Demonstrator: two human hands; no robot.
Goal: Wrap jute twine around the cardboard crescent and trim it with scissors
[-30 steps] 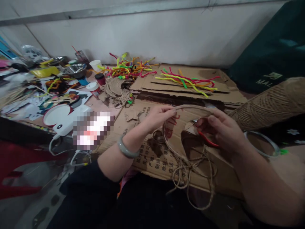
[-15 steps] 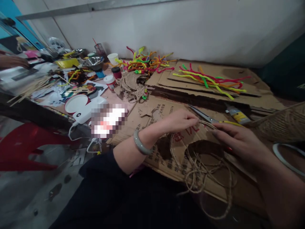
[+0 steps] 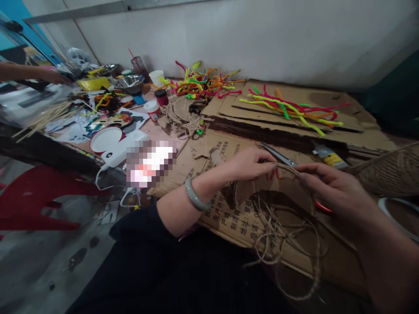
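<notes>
Brown twine (image 3: 287, 167) in 2 hands (image 3: 248, 165) (image 3: 335, 187) (past cardboard's edge (image 3: 223, 232))

Twine (image 3: 286, 166) hangs over cardboard (image 3: 204, 169), scissors (image 3: 278, 154) behind it, a bottle (image 3: 330, 157) to their right.

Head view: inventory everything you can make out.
Twine: one tangle, tan, centre
Scissor blades: one pair, silver, above twine
Bottle: one, yellow-labelled, right
Twine spool: one, tan, right edge
Pipe cleaners: many, multicoloured, back
Cardboard: several pieces, brown, centre
Sticks: many, pale, left
Stool: one, red, lower left
Mixed clutter: uncounted, many colours, left
Another person's arm: one, upper left
Bangle: one, pale green, centre
Left hand: one, bare, on twine
Right hand: one, bare, on twine
</notes>
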